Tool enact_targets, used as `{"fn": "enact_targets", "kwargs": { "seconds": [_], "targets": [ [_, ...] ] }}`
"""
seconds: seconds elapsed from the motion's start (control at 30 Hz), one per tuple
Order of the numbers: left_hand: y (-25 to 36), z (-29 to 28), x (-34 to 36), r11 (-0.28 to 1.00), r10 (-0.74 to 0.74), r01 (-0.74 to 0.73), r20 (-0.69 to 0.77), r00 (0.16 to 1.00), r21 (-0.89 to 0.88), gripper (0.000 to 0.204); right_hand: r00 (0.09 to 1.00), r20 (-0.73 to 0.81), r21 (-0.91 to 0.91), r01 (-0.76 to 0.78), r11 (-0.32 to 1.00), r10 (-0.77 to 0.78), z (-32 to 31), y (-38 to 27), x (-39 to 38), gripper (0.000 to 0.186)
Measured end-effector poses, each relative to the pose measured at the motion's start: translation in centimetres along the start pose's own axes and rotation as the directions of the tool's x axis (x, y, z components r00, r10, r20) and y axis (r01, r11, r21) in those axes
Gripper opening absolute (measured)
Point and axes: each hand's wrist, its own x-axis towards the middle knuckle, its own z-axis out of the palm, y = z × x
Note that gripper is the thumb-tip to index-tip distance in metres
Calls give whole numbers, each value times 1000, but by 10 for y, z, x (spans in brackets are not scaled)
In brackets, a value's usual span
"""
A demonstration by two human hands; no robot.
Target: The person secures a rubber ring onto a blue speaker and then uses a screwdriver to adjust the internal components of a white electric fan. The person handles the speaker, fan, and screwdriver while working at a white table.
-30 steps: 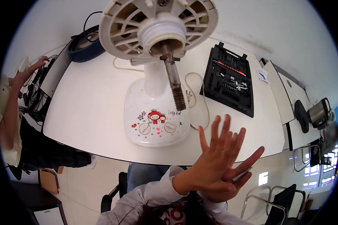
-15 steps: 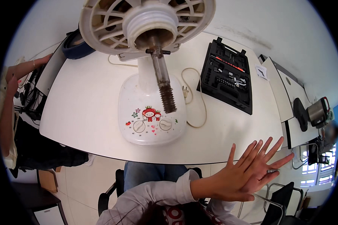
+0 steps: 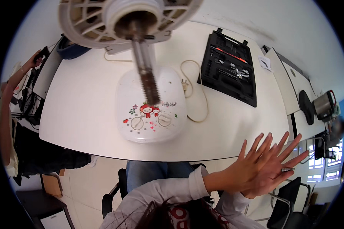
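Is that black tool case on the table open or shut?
Open. The tool case lies flat on the white table with its lid out of the way, and rows of bits and tools show in its tray.

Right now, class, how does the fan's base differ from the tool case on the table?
The fan base is white, rounded and domed, with two dials and a cartoon picture; the tool case is black, flat and rectangular, lying open with bits showing. The fan base sits near the table's front edge, the tool case farther back. Both rest on the white table.
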Motion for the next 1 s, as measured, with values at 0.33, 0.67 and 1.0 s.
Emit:
{"fn": "enact_targets", "kwargs": {
  "seconds": [0.33, 0.67, 1.0],
  "targets": [
    [3, 33, 4, 916, -35, -7, -97, 995, -401, 66, 995, 70, -137, 74, 988, -65, -23, 1, -14, 51],
    [11, 52, 4, 967, 255, -251, 83, 964, -46, 68, 992, -77, 133, -88, 987, 98, -49, -34, 7, 55],
    [23, 17, -5, 883, 440, -469, -295, 848, -32, 47, 926, -314, -100, -252, 963, 209, -20, -10, 14, 55]
  ]
}}
